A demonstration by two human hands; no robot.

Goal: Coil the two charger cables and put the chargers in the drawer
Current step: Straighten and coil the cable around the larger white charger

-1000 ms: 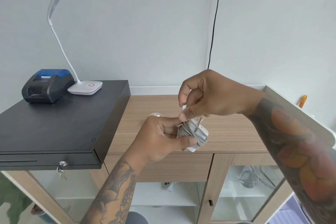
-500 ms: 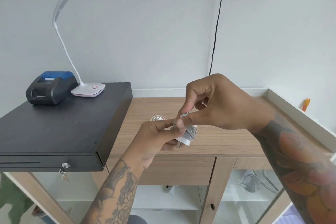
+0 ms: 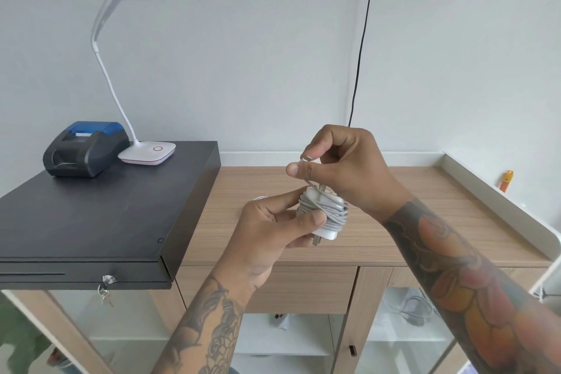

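Since half a second ago: cable end [image 3: 307, 158] lifted higher above the charger [image 3: 322, 212], right hand [image 3: 343, 167] raised, charger turned so prongs point down. Left hand [image 3: 274, 229] grip clamped on charger body, thumb over the grey cable [image 3: 335, 214] coils. Right grip pinched on the connector, at 12 o'clock from the charger. All held over the wooden counter [image 3: 425, 222]. Black cash drawer [image 3: 91, 222] at 9 o'clock, printer [image 3: 85, 147] and lamp [image 3: 145, 153] on top.
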